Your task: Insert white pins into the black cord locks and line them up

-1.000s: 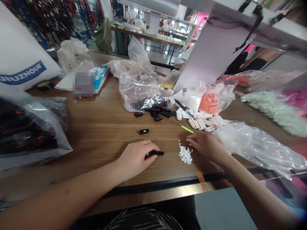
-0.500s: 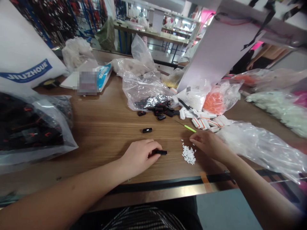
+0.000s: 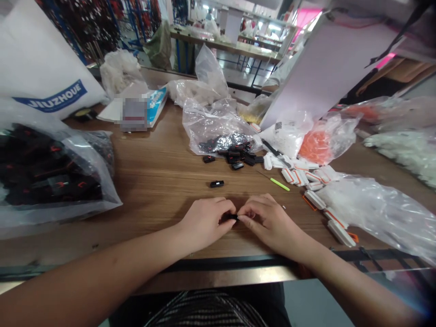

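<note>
The black connector is showing between the left hand, which is grasping it, and the right hand, earlier apart toward three o'clock, now touching it; whether the right grip is holding anything, I cannot tell; a green tool is lying at two o'clock.

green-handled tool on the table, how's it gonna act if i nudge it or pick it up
The green-handled tool is probably light, since its handle is slim. Nudged, it may roll or swivel on the flat wooden table, as it is long and narrow. Its shaft might flex or poke, looking much thinner than the handle.
</note>
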{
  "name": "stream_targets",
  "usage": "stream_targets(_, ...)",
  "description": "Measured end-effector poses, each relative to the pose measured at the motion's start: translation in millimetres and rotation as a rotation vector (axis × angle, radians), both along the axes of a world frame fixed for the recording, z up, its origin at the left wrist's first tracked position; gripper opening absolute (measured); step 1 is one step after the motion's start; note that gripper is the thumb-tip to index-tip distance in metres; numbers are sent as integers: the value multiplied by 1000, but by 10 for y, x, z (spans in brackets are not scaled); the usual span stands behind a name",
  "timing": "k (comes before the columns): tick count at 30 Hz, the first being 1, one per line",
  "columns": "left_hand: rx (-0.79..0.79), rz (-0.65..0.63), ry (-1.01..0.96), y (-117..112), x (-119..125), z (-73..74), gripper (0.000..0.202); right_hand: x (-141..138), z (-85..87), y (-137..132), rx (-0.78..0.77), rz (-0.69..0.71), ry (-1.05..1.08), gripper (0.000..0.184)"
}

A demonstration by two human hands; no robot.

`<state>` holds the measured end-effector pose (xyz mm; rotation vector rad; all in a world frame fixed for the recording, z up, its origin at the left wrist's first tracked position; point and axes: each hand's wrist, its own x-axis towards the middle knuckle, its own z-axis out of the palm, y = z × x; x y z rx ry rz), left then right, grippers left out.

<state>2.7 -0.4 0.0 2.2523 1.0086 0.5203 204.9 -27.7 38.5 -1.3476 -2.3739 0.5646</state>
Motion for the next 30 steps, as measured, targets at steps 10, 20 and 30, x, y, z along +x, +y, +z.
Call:
stream_targets(10,-30,16,10,5,13,47,5,-23,12,3,112,59,-153,19)
stream_targets(20,-34,18,14,11,6,39,6,-42,-1,-20,155,99,-178,25)
stream_targets(30,-10,32,0,12,5,10,7,-26,-35,-103,216,94,-158,22)
